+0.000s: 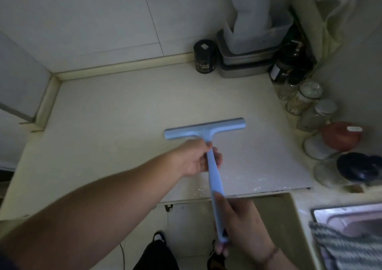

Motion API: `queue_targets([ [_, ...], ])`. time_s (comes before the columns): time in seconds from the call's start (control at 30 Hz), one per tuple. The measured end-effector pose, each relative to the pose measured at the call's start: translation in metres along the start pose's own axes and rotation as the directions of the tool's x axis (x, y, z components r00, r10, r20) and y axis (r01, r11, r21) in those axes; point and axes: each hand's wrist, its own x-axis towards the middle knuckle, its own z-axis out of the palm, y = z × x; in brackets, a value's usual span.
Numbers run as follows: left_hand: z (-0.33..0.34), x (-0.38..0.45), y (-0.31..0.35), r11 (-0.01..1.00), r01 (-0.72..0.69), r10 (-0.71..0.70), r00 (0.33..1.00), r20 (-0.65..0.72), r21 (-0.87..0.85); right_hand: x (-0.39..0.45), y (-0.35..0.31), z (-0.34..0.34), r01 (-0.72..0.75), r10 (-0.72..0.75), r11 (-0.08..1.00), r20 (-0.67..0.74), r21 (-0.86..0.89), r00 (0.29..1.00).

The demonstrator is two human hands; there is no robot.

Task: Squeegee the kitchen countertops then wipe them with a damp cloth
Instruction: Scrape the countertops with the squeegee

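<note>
Squeegee (206, 130): pale blue plastic, T-shaped, with a long straight head and a slim handle that widens toward its near end. Head lies flat across the middle of the countertop (115, 108), roughly parallel to the back wall; handle runs back toward the person, past the counter's front edge.

Left hand (196, 159): fingers curled round the upper handle just below the head, thumb on top.

Right hand (240, 222): fingers wrapped round the lower end of the handle, off the counter's front edge; a thin band shows at the wrist.

Countertop: cream, matte, with a raised lip along the back and left sides; pale flecks near the front edge.

Along the back and right: black canister (204, 56), stacked metal trays (246, 63), glass jars (306, 98), a red-lidded jar (341, 135).

Lower right: striped cloth (347, 249) draped at the sink (351, 214).
</note>
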Motion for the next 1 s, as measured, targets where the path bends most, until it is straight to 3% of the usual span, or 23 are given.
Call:
queue_targets([
  [0.13, 0.001, -0.030, -0.043, 0.998, 0.061, -0.061, 0.998, 0.012, 0.021, -0.029, 0.035, 0.011, -0.066, 0.033, 0.965, -0.131, -0.253, 0.991],
  [0.3, -0.004, -0.038, -0.054, 0.997, 0.063, -0.061, 0.997, 0.047, -0.039, -0.040, 0.040, 0.014, -0.070, 0.033, 0.950, -0.126, -0.304, 0.992],
  [0.37, -0.006, -0.040, -0.045, 0.997, 0.039, -0.033, 0.996, 0.085, -0.074, -0.043, 0.026, 0.006, -0.034, 0.006, 0.963, -0.106, -0.267, 0.994],
  [0.5, -0.025, -0.040, 0.006, 0.987, -0.092, 0.112, 0.982, 0.150, -0.132, -0.025, -0.017, 0.012, 0.053, -0.053, 0.998, -0.001, 0.019, 0.999],
  [0.6, -0.059, -0.022, 0.067, 0.967, -0.217, 0.233, 0.966, 0.113, -0.136, 0.026, -0.058, 0.039, 0.173, -0.173, 0.975, -0.010, 0.143, 0.985],
  [0.73, -0.108, 0.010, 0.128, 0.966, -0.249, 0.252, 0.967, 0.035, -0.075, 0.093, -0.111, 0.079, 0.133, -0.117, 0.943, -0.068, 0.305, 0.991],
  [0.9, -0.149, 0.045, 0.147, 0.974, -0.183, 0.172, 0.981, 0.090, 0.130, 0.123, -0.127, 0.116, 0.082, -0.040, 0.948, -0.143, 0.308, 0.989],
  [1.0, -0.155, 0.054, 0.136, 0.976, -0.161, 0.144, 0.982, 0.122, 0.146, 0.116, -0.120, 0.124, 0.064, -0.015, 0.969, -0.200, 0.240, 0.980],
])
